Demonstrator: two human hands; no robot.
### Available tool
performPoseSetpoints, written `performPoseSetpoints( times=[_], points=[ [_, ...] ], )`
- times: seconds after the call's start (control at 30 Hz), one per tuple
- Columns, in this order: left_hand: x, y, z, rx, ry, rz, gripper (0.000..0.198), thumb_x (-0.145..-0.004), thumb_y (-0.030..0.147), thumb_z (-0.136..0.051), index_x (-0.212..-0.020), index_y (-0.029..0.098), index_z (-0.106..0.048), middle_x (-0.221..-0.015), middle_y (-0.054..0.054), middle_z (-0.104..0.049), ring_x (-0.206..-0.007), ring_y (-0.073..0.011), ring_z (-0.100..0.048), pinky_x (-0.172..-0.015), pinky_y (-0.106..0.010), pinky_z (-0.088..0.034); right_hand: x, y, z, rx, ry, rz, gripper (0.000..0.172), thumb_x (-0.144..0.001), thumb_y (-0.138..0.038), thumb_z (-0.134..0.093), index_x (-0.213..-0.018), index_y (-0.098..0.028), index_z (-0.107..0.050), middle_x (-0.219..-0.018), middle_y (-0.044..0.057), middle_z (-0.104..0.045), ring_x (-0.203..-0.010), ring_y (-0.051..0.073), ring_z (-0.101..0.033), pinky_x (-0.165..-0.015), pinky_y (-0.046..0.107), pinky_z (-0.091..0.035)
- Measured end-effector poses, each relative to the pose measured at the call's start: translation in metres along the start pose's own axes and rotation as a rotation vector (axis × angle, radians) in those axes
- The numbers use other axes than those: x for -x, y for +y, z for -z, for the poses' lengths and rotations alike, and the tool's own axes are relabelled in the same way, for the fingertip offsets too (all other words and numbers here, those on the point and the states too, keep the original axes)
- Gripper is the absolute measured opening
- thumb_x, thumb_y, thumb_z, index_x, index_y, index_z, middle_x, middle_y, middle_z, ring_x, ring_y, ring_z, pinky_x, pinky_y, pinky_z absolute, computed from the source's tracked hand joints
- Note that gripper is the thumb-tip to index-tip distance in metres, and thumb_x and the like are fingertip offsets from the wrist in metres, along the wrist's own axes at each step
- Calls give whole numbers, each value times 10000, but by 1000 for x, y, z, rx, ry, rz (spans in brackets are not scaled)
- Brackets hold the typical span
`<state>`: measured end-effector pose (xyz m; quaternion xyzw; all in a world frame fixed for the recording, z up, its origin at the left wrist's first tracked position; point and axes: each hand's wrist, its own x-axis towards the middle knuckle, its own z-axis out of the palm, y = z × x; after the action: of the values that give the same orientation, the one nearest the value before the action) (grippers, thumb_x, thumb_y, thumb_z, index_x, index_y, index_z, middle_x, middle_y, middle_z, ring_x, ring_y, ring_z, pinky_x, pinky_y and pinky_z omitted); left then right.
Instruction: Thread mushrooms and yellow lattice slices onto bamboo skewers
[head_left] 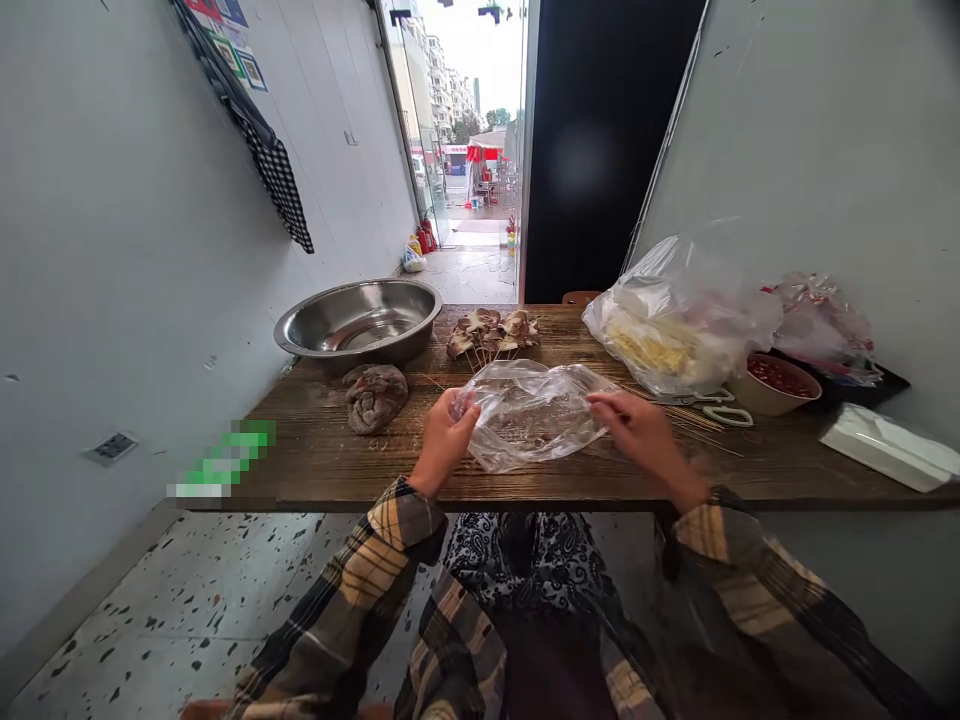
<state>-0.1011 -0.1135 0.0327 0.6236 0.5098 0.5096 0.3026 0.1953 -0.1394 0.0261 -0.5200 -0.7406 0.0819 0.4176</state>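
Observation:
A clear plastic bag (532, 415) is stretched between my two hands, just above the front part of the wooden table (315, 470). My left hand (448, 432) pinches its left edge, thumb on top. On the opposite side, the fingers of my right hand (637, 430) are closed on the bag's edge. Behind the bag lies a bunch of skewered brownish slices (491, 335), with thin sticks pointing toward me. A dark, wrinkled lump of what looks like raw meat or offal (375, 398) rests left of my left hand.
A wide steel basin (360, 320) stands at the back left. At the right are filled plastic bags (667, 320), loose bamboo skewers (697, 420), scissors (727, 412), a tub of red contents (784, 385) and a tissue pack (892, 447). Walls flank the table.

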Motion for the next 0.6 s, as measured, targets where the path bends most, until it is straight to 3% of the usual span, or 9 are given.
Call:
performPoseSetpoints(
  times=[0.07, 0.2, 0.33, 0.43, 0.6],
  points=[
    [0, -3, -3, 45, 33, 17, 200, -779, 313, -605, -905, 161, -579, -819, -11, -593, -742, -132, -535, -715, -251, -423, 10, 31, 19, 93, 102, -171, 305, -938, -341, -467, -1020, -163, -701, -1019, 105, -726, -933, 233, -660, -822, 351, -481],
    [0, -4, -7, 77, 71, 30, 239, -773, 312, -610, -954, 160, -576, -854, -15, -597, -764, -135, -537, -724, -251, -421, 22, 73, 18, 319, -91, -331, 265, -885, -329, -538, -983, -127, -679, -938, 121, -718, -844, 227, -659, -738, 308, -453],
    [1, -2, -7, 85, 78, 18, 246, -779, 329, -622, -949, 156, -583, -834, -8, -587, -744, -130, -523, -720, -252, -410, 19, 74, -4, 559, -166, -360, 214, -888, -323, -545, -948, -167, -678, -920, 104, -712, -813, 213, -653, -637, 278, -381],
    [0, -2, -5, 86, 92, 13, 253, -779, 337, -628, -950, 155, -588, -821, -3, -585, -729, -128, -520, -711, -250, -407, 14, 68, -11, 579, -163, -360, 183, -879, -249, -518, -872, -172, -684, -853, 96, -719, -777, 210, -651, -618, 280, -350],
    [-2, -4, -4, 75, 101, 7, 264, -767, 337, -638, -953, 157, -590, -828, -6, -599, -726, -133, -523, -707, -251, -412, 18, 75, 8, 549, -78, -341, 228, -865, -244, -483, -872, -142, -687, -831, 104, -725, -752, 217, -646, -648, 291, -370]
  ],
)
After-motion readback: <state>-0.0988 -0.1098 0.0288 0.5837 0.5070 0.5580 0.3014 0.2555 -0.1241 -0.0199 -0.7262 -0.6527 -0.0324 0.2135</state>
